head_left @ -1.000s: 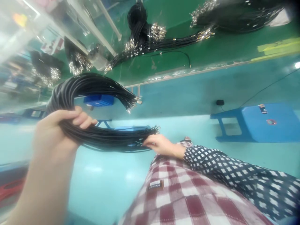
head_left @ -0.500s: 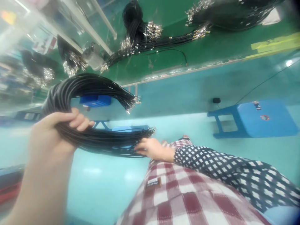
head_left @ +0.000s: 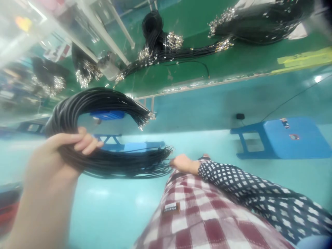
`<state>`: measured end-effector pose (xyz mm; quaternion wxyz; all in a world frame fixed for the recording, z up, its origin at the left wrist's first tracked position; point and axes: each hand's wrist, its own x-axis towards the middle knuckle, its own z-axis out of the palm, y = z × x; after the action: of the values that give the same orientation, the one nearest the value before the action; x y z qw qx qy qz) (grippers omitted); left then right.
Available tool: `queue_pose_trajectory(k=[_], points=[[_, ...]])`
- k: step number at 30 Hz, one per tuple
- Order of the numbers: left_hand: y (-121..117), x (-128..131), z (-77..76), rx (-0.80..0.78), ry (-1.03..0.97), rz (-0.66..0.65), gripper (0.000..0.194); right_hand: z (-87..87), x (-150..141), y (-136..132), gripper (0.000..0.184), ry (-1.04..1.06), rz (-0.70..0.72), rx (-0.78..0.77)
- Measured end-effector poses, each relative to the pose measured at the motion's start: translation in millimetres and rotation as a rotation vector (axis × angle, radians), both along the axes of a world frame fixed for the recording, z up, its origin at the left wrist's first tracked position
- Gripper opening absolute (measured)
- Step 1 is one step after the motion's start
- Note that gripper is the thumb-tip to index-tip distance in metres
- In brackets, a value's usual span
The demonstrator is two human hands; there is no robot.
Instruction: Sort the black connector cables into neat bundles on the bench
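My left hand (head_left: 75,148) is wrapped around a thick bundle of black cables (head_left: 101,98), which bends into a C shape in the air. Both cut ends of the bundle point right and show small metal tips. At the lower end, my right hand (head_left: 183,163) has its fingers pinched together at the ends of a few thin strands (head_left: 155,169) that hang slightly apart from the rest. The pinched tips themselves are too small to make out clearly.
A green-topped table (head_left: 181,77) across the top holds several black cable bundles (head_left: 153,34) with metal ends, and a yellow strip (head_left: 306,57). A blue stool (head_left: 295,138) stands on the floor at right. White frame legs (head_left: 103,31) rise at upper left.
My right hand has slid right along the lower strands to their ends, its fingers now closer together. My left hand keeps its hold; the whole view has shifted slightly.
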<state>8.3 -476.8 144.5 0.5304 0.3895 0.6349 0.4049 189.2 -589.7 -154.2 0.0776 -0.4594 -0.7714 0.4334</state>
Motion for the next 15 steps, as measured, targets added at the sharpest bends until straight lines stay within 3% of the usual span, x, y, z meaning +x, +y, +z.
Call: queue_pose_trajectory(k=[4,7,10,12,15], points=[[-3.5,-12.2,-0.7,-0.033,0.019,-0.002,0.011,-14.8,23.5,-4.2,0.024,-0.125,-0.037,-0.121],[-12.1,-18.5,-2.1,-0.035,0.030,-0.101,0.009,-6.3,52.3,-0.2,0.024,-0.181,-0.099,-0.142],[-29.2,-22.9,0.8,-0.019,0.051,-0.254,0.011,22.7,84.0,22.4,0.035,-0.231,-0.213,-0.080],[-40.6,-28.4,4.0,-0.027,0.016,-0.327,0.011,51.6,96.4,47.9,0.060,-0.190,-0.310,0.061],[-47.2,-46.9,3.8,-0.011,-0.010,-0.374,0.010,96.9,91.3,91.7,0.106,0.029,-0.401,0.402]])
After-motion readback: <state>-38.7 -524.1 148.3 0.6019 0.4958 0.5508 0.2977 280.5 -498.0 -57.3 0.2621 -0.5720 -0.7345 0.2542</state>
